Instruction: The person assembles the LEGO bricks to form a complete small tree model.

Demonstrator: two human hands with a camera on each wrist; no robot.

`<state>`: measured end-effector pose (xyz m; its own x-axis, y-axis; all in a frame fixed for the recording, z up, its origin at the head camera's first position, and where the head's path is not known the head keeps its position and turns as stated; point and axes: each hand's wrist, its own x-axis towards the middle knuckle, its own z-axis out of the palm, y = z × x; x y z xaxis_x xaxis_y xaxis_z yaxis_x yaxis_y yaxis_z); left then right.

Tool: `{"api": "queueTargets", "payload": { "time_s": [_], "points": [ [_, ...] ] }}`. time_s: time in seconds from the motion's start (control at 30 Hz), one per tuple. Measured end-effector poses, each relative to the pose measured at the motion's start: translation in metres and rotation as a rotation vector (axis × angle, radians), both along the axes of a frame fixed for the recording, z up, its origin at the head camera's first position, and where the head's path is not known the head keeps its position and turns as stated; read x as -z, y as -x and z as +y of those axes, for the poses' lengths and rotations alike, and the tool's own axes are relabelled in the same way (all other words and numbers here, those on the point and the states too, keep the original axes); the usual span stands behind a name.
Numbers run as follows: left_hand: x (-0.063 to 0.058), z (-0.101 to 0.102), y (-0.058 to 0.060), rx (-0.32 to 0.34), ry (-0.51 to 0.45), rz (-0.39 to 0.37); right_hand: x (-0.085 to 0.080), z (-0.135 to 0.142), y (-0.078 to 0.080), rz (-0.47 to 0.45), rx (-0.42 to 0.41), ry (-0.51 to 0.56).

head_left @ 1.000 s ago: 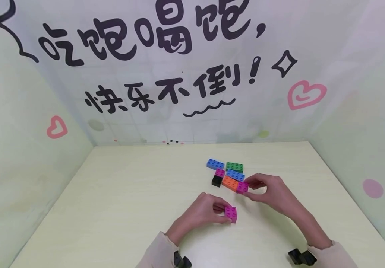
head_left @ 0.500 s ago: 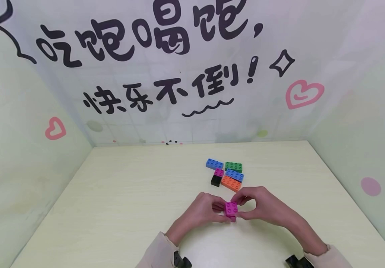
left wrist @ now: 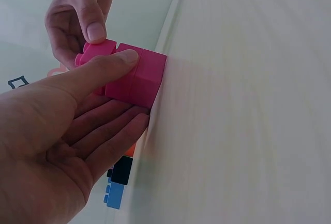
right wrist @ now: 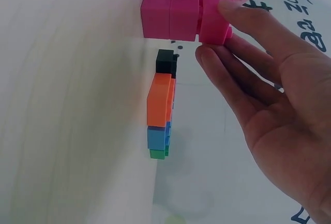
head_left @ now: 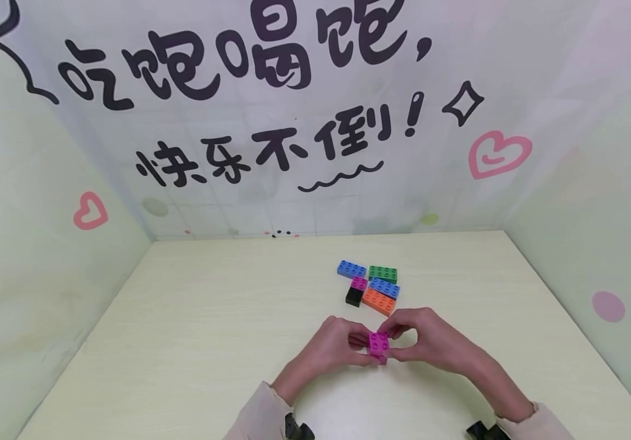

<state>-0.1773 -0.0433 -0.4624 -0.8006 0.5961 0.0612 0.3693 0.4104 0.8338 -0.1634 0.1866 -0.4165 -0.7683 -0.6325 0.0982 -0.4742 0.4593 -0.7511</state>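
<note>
My left hand (head_left: 328,345) holds a short stack of two magenta toy building bricks (left wrist: 150,76) standing on the table, thumb on one side and fingers on the other. Another magenta brick (head_left: 379,343) is pinched by my right hand (head_left: 436,339) between thumb and fingertips. It sits over the stack, slightly askew, and a thin gap shows between them in the right wrist view. Its studs face up in the head view, where it hides most of the stack. Both hands meet at the bricks.
Beyond the hands lies a group of bricks on the pale table (head_left: 211,342): orange (head_left: 379,301), black (head_left: 354,297), a small magenta one (head_left: 358,283), green (head_left: 383,273) and two blue ones (head_left: 351,269). Printed walls enclose the back and sides.
My right hand has brought a magenta brick from beside the orange one, toward me and left, onto the top of the stack. My left hand has stayed in place, holding the stack.
</note>
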Motion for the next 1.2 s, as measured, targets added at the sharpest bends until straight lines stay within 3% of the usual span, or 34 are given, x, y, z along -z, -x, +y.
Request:
{"api": "queueTargets", "payload": {
  "time_s": [0.2,0.4,0.6,1.03,1.2],
  "points": [
    [-0.002,0.000,0.000,0.020,0.020,0.021,0.002,-0.001,0.000,0.019,-0.001,0.005],
    [-0.017,-0.004,-0.002,0.038,0.039,0.018,0.002,-0.001,0.000,0.009,0.001,0.007],
    [-0.027,-0.005,-0.004,0.049,0.061,0.070,0.003,-0.001,0.001,-0.001,-0.011,0.022],
    [-0.026,-0.006,-0.004,0.060,0.043,0.055,0.006,0.002,0.003,-0.085,-0.003,0.032],
    [-0.026,-0.007,-0.004,0.058,0.076,0.076,0.009,0.002,0.003,-0.097,-0.007,0.061]
  ]
}}
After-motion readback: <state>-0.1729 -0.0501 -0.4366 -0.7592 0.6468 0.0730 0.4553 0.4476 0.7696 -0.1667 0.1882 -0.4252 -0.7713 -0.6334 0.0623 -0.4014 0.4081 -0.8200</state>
